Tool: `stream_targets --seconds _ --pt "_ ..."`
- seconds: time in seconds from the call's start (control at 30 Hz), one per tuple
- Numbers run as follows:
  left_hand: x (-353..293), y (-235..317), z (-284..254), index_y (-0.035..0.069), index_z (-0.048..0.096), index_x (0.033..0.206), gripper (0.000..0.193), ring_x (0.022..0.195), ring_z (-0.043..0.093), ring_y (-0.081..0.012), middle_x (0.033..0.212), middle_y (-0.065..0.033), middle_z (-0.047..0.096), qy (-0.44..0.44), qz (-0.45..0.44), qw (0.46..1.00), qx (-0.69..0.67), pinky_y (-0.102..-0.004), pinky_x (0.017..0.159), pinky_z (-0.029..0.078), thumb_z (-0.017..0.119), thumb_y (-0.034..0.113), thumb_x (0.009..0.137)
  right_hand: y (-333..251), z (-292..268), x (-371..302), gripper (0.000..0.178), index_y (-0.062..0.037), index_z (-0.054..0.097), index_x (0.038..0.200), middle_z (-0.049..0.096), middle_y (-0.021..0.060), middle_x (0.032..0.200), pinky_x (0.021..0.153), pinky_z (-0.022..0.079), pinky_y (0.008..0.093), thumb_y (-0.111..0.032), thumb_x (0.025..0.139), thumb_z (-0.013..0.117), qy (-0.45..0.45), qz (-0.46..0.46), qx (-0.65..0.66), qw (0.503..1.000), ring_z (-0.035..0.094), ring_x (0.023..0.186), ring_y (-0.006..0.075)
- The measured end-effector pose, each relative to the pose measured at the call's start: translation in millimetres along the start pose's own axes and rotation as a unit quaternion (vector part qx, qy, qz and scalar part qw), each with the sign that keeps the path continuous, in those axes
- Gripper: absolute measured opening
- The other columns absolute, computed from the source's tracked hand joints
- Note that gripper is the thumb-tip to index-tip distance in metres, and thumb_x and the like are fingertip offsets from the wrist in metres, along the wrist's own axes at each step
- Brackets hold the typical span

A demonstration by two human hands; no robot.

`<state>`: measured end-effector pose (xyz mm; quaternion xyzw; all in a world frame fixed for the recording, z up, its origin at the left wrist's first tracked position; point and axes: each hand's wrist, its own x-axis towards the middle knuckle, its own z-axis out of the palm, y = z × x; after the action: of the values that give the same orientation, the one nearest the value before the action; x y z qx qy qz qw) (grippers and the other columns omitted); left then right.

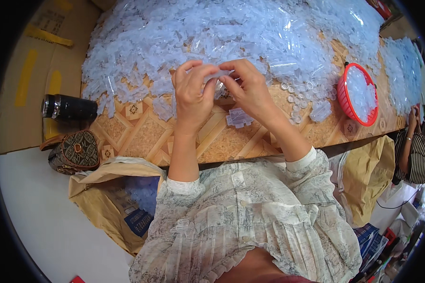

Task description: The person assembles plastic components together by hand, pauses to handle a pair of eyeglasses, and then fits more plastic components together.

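- The left hand (193, 92) and the right hand (243, 85) meet above the middle of the worktop (170, 141), which has a brown, wood-patterned surface.
- Both hands pinch one small, clear plastic piece (217, 74) between thumbs and fingertips; the fingers cover much of it, so it appears to be a thin strip, though its full shape is hard to tell.
- A broad heap of clear, bluish plastic pieces (212, 33) spreads beyond the hands toward the far edge and along the left edge.
- A clear, flat plastic cluster (239, 118) lies between the right forearm and the near edge.
- To the right of the right hand lie small, round, clear plastic rings (297, 94).
- Farther toward the right edge, a round red plastic basket (341, 96) holds more clear pieces.
- A black cylindrical flask (75, 108) is at the left edge, with a brown patterned pouch (75, 152) near the near left corner.
- Below the near edge, a tan paper bag (97, 207) gapes open on the left, with bluish plastic inside.
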<state>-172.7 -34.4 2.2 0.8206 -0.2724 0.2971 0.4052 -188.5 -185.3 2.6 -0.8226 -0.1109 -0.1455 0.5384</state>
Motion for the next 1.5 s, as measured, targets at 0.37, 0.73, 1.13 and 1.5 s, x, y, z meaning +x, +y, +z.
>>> stream_targets --seconds 0.37,0.73,1.13,1.5 --pt "2 20 9 -0.001 0.034 0.134 0.049 0.085 0.061 -0.0157 0.104 -0.0134 0.058 0.014 -0.382 0.782 -0.492 -0.0295 0.070 0.054 0.055 0.016 0.093 -8 -8 -10 0.023 -0.0030 0.060 0.103 0.058 0.0135 0.097 0.070 0.052 0.0357 -0.010 0.082 0.065 0.037 -0.069 -0.023 0.997 0.061 0.081 0.0283" --pt "1 12 8 0.002 0.033 0.136 0.046 0.086 0.066 -0.0295 0.110 -0.0195 0.059 -0.036 -0.404 0.693 -0.596 -0.0295 0.064 0.055 0.045 0.021 0.095 20 -76 -8 0.063 -0.0030 0.049 0.123 0.051 0.0219 0.111 0.076 0.049 0.0450 -0.039 0.076 0.070 0.063 0.156 -0.424 0.890 0.056 0.097 0.0381" --pt "-4 7 11 0.004 0.038 0.135 0.050 0.076 0.067 -0.0258 0.103 -0.0165 0.063 -0.078 -0.416 0.657 -0.624 -0.0269 0.054 0.053 0.048 0.034 0.096 10 -69 -9 0.069 -0.0055 0.041 0.134 0.045 0.0170 0.131 0.081 0.049 0.0344 -0.012 0.072 0.072 0.048 -0.005 -0.117 0.992 0.056 0.095 0.0246" --pt "-7 1 4 0.006 0.042 0.133 0.049 0.068 0.065 -0.0187 0.099 -0.0114 0.063 -0.079 -0.429 0.679 -0.591 -0.0241 0.052 0.050 0.050 0.035 0.095 -21 -44 1 0.066 -0.0088 0.044 0.131 0.041 0.0171 0.137 0.090 0.049 0.0376 0.004 0.071 0.066 -0.089 -0.055 -0.114 0.988 0.054 0.109 0.0329"
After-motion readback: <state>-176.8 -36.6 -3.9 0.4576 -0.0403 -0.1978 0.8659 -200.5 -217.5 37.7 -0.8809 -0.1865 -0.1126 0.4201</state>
